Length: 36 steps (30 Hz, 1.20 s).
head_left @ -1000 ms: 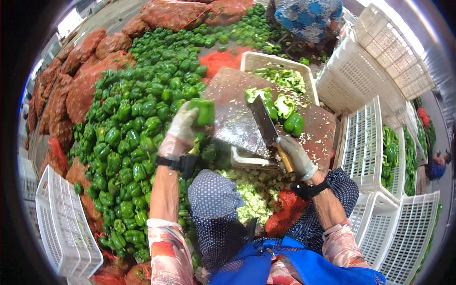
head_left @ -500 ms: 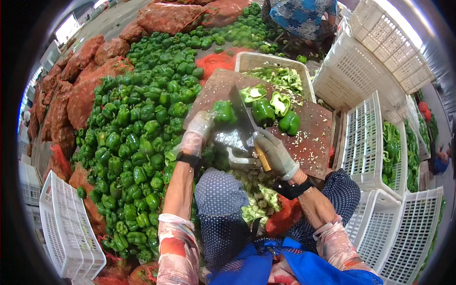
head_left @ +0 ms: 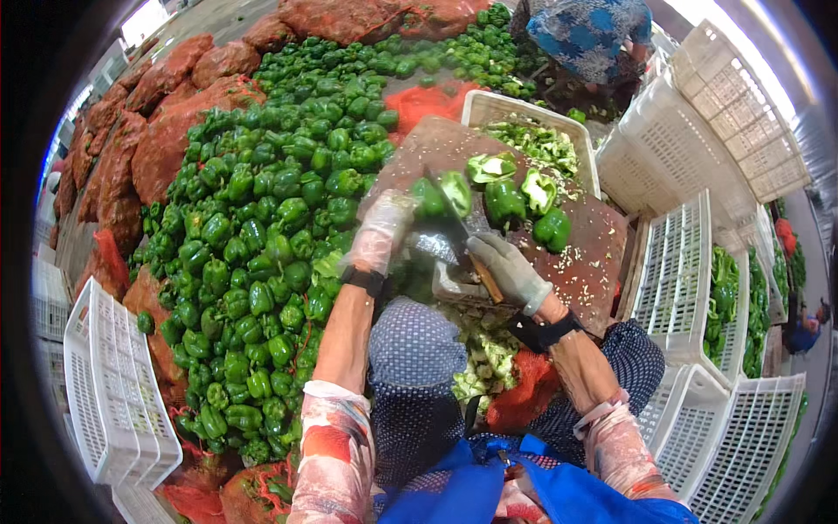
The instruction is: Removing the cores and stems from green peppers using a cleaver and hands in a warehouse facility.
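Note:
My gloved left hand (head_left: 386,229) is closed on a green bell pepper (head_left: 428,200) at the near left of the brown cutting board (head_left: 587,278). In my gloved right hand (head_left: 508,269) is a kitchen knife (head_left: 487,281), gripped by its wooden handle. Its blade stands between the held pepper and a pale-faced cut piece of pepper (head_left: 455,192) just to the right. Beyond lie an opened pepper half (head_left: 491,168), another cut half (head_left: 539,191) and two green peppers, one of them near the blade (head_left: 504,204). Seeds are scattered over the board.
A large heap of green peppers (head_left: 253,236) spreads along the left. Behind the board stands a white crate (head_left: 589,162) with pepper trimmings. White crates (head_left: 668,262) line the right, and red mesh sacks (head_left: 183,140) lie at the far left. Another person (head_left: 587,39) works at the back.
The knife has gone through the pepper; a pale cut face now shows right of the blade. The whole view has shifted slightly, with the board appearing further right.

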Available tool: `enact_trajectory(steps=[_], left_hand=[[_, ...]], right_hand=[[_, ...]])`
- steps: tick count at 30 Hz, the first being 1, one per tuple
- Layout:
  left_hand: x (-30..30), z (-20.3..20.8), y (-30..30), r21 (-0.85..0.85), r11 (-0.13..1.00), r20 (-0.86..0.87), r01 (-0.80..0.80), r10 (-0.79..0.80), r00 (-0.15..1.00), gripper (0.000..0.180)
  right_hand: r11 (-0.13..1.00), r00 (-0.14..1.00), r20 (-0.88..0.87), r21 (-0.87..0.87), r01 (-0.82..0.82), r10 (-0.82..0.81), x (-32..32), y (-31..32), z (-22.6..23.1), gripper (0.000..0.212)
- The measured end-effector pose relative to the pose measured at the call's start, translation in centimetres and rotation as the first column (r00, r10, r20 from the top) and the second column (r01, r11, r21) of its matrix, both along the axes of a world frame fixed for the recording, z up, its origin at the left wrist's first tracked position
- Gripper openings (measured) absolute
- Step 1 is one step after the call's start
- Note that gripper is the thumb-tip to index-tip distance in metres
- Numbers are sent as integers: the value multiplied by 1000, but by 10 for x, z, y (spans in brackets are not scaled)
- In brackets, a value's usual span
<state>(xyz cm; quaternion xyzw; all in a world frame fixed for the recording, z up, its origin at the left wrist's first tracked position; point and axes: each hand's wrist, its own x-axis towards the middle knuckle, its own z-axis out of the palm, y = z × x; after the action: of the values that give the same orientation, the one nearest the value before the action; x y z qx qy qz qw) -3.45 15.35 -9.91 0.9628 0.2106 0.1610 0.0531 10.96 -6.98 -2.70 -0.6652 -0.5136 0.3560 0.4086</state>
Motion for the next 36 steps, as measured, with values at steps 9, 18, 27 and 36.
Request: enact_trajectory(steps=[9, 18, 27, 36], left_hand=[[37, -33, -23, -385, 905, 416, 180, -4, 909, 18], [-189, 3, 51, -781, 602, 208, -168, 503, 839, 9], [-315, 4, 194, -132, 336, -235, -932, 903, 359, 50], [-281, 13, 234, -34, 349, -469, -936, 822, 324, 55]], right_hand=[[957, 902, -323, -39, 288, -285, -22, -11, 55, 46], [961, 957, -161, -172, 215, -243, 5, -8, 15, 43], [940, 833, -441, -213, 266, -336, 9, -15, 8, 40], [896, 760, -481, -304, 323, -437, 5, -9, 18, 51]])
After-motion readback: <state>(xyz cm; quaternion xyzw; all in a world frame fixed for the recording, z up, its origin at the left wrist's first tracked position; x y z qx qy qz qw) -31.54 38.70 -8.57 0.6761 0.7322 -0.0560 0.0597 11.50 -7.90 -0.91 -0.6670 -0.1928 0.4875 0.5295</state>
